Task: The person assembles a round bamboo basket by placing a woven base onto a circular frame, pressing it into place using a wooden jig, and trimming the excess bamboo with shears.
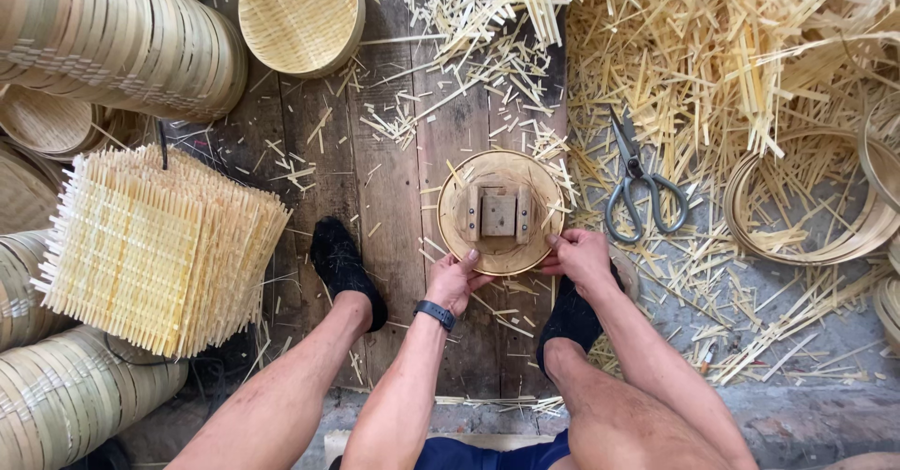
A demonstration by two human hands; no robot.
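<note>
Fingers of both hands, left hand (455, 281) and right hand (579, 254), grasp the near rim of a round bamboo hoop (502, 172) holding a wooden block (499, 214); scissors (641, 185) lie right.

1. I sit over a dark plank floor (394, 179) littered with bamboo offcuts (712, 48).
2. A round wooden form (501, 211) lies between my feet.
3. Scissors (640, 181) lie just right of it.
4. Woven mats (159, 245) stack at left.
5. A woven tray (300, 11) lies farther off.

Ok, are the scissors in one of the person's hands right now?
No, the scissors lie on the bamboo scraps to the right, while the left hand and right hand both grip the round bamboo disc.
</note>
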